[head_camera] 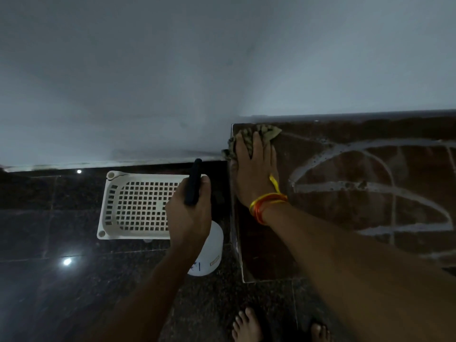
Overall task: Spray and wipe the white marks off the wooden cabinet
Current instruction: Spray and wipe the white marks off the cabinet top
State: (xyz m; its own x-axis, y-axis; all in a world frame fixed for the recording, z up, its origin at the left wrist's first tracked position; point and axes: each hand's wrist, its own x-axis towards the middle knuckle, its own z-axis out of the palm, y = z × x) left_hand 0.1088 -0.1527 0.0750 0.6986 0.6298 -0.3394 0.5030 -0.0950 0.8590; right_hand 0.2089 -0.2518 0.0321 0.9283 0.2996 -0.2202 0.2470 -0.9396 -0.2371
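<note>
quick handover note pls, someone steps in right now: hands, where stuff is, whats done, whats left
Left hand: grip round the spray bottle, held over the floor beside the cabinet.
Right hand: flat on the cloth, pressing it at the cabinet top's far left corner.
White basket lies on the floor, left of the cabinet.
Done: marks look wet from spraying.
Left: nearly all the white marks remain; wipe rightward.

spray bottle (209, 248) body mostly hidden, label unreadable
</note>
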